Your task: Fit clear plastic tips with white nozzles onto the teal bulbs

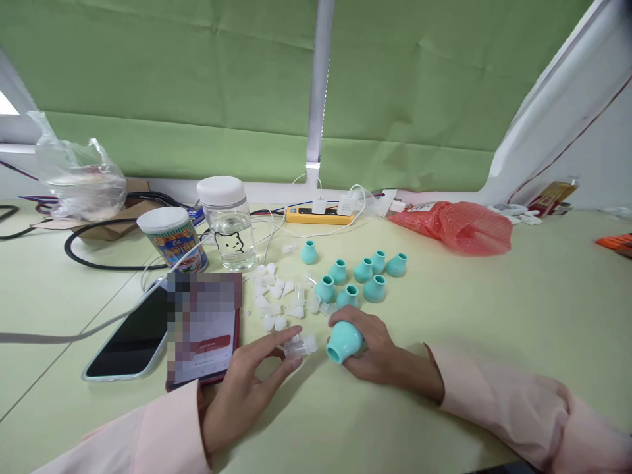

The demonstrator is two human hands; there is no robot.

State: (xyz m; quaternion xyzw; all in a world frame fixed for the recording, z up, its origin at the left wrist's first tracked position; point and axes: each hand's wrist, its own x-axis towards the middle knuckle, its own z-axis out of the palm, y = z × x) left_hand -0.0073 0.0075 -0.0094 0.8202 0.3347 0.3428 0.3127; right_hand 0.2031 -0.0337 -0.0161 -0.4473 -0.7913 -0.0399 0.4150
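Observation:
Between the thumb and fingertips of my left hand (251, 375) is a small clear plastic tube (300, 346) with a whitish end. My right hand (378, 349) is wrapped round a teal bulb-shaped piece (344, 341), its narrow open neck tilted down toward the left. The tube and the teal piece are a short gap apart. Beyond my hands stand several more teal bulb-shaped pieces (374, 289), necks up. Left of them lies a loose scatter of small white and clear plastic parts (276, 289).
At the left are a phone (131, 336), a tablet-like screen (210, 329), a noodle cup (172, 237) and a lidded water bottle (230, 227). A yellow power strip (301, 216) with white chargers sits at the back, with a red bubble-wrap bag (454, 227) to its right. Cables cross the left side.

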